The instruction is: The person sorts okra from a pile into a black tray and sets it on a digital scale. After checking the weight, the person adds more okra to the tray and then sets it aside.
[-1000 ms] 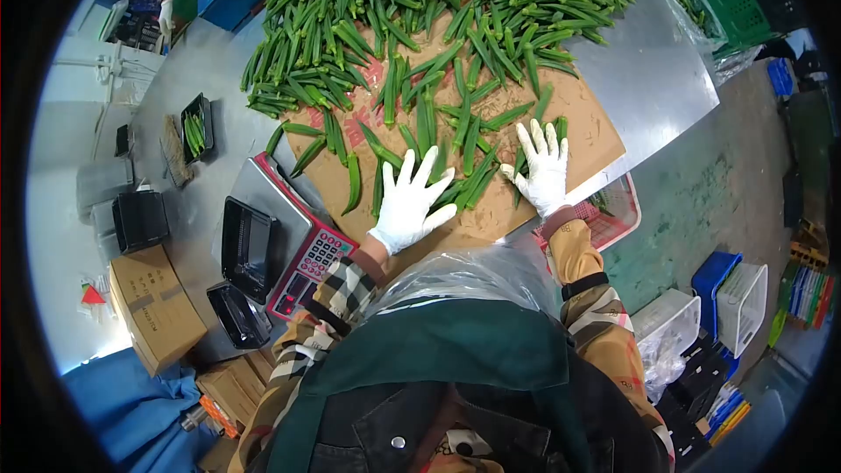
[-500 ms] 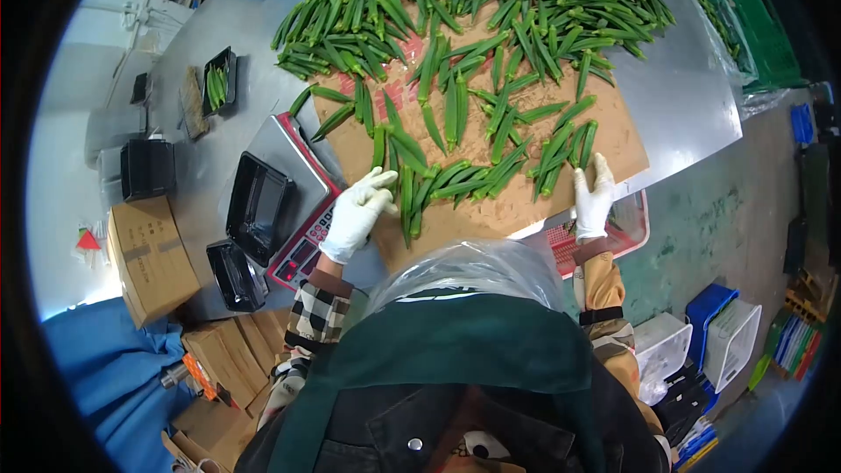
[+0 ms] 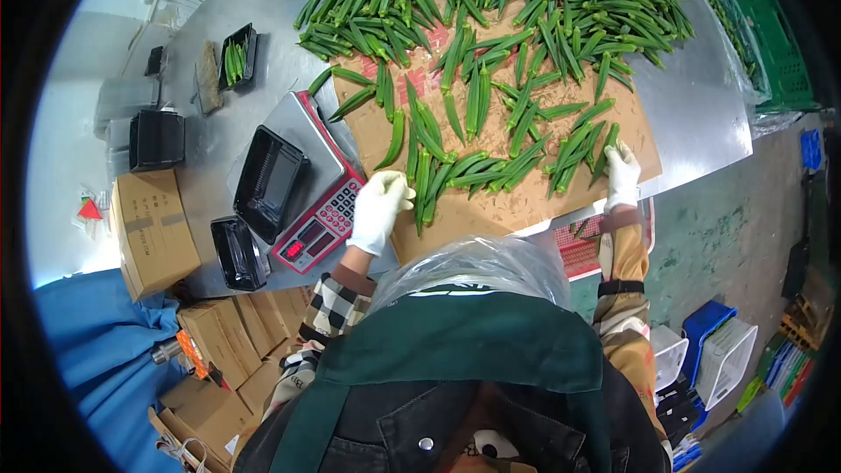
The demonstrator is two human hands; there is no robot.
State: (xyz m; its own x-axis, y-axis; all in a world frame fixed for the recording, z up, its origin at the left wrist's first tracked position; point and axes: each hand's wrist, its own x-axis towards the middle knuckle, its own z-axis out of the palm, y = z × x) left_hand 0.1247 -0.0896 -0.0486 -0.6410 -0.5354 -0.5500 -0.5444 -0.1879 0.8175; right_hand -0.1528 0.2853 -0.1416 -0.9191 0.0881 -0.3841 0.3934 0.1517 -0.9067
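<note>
A big heap of green okra pods (image 3: 491, 0) covers the far part of a steel table, spilling onto a brown cardboard sheet (image 3: 526, 197). Loose pods (image 3: 464, 166) lie in a row near the sheet's front edge. My left hand (image 3: 378, 208), in a white glove, rests at the sheet's left front corner, fingers curled beside the nearest pods. My right hand (image 3: 621, 175), also gloved, touches the pods at the sheet's right front edge. Neither hand clearly grips a pod.
A red-and-silver scale (image 3: 311, 188) carries an empty black tray (image 3: 267, 182); another black tray (image 3: 235, 252) sits by it. A tray with okra (image 3: 235, 57) lies far left. Cardboard boxes (image 3: 153, 232), green crates (image 3: 762, 26) and floor bins (image 3: 718, 342) surround the table.
Both hands drew back from the spread pods toward the sheet's front edge and moved apart, left to the left corner, right to the right edge. The pods now lie nearer the front.
</note>
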